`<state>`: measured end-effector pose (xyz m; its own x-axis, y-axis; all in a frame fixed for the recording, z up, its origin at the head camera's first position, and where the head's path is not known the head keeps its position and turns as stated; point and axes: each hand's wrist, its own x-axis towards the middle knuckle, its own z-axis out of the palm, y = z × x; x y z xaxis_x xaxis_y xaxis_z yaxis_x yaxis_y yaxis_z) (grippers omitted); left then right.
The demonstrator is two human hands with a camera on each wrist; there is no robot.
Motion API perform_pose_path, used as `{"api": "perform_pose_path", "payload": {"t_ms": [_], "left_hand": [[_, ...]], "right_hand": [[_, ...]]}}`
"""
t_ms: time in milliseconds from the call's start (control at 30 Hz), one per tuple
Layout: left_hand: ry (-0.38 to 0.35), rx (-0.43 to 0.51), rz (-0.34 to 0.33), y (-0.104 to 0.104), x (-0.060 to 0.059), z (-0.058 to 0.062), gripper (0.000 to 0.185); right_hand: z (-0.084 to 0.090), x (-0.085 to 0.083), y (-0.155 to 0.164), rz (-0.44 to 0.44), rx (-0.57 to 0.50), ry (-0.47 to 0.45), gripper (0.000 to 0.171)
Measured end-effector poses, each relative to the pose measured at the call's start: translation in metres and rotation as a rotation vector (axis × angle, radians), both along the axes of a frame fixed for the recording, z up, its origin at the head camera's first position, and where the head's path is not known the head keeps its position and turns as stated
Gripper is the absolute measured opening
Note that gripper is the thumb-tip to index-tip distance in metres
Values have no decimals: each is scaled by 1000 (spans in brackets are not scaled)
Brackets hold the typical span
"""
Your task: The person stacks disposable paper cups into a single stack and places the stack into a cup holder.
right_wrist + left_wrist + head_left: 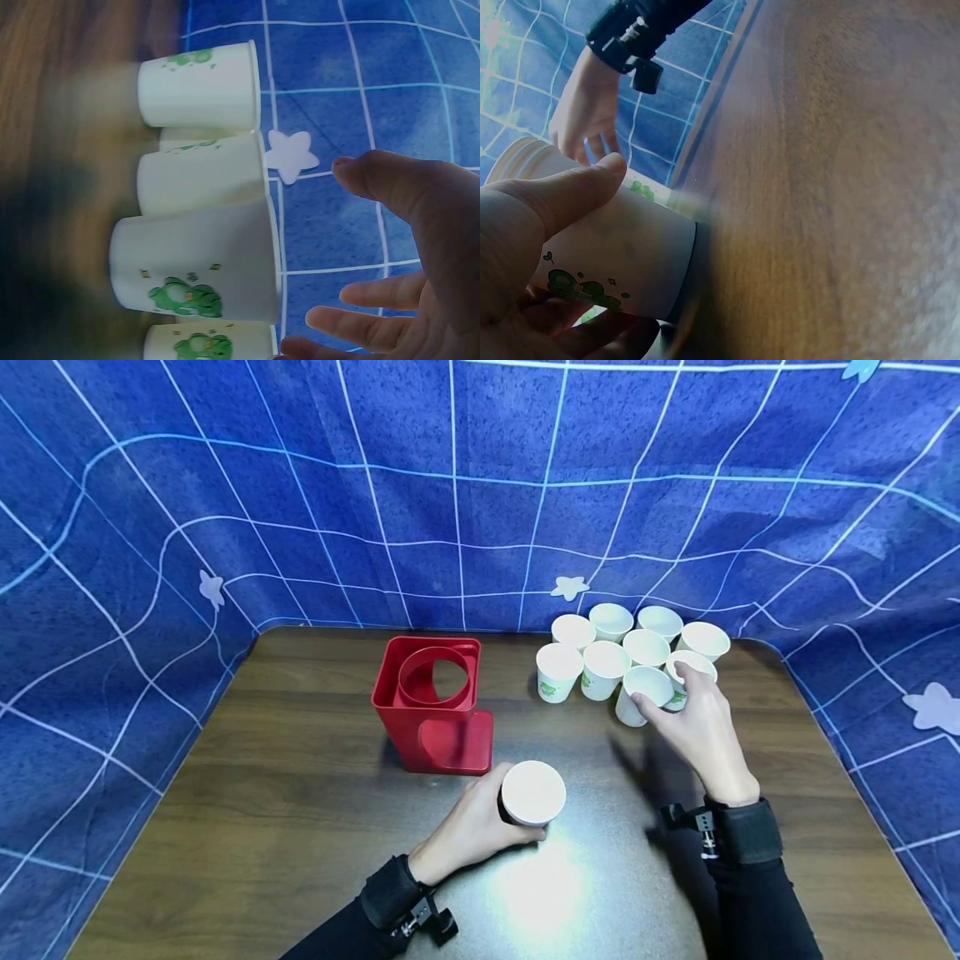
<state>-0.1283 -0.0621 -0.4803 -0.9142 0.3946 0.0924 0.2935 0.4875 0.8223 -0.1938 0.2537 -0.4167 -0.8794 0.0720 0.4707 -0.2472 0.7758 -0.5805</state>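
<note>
A cup holder point(435, 706) stands on the table point(262, 802) left of the middle, nearer the back edge. To its right, toward the back right corner, a cluster of cups point(630, 652) stands in close rows, touching one another. The right hand point(697, 727) is at the front of that cluster. In front of the holder, near the table's middle, the left hand point(468, 831) holds a single cup point(532, 793), well apart from the cluster.
</note>
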Motion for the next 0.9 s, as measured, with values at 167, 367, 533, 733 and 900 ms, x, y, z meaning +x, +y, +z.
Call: {"api": "perform_pose_path", "payload": {"t_ms": [167, 367, 533, 733, 900], "left_hand": [[18, 5, -4, -1, 0, 0, 73], [37, 7, -13, -1, 0, 0, 72], [17, 7, -9, -1, 0, 0, 72], [7, 8, -7, -1, 0, 0, 72], [11, -1, -3, -1, 0, -1, 71]], "right_hand": [[-8, -4, 1, -8, 25, -25, 66], [-13, -6, 3, -3, 46, -43, 59], [-16, -8, 3, 8, 40, -47, 58], [-19, -9, 3, 9, 35, -52, 59], [-22, -10, 2, 13, 37, -67, 60]]}}
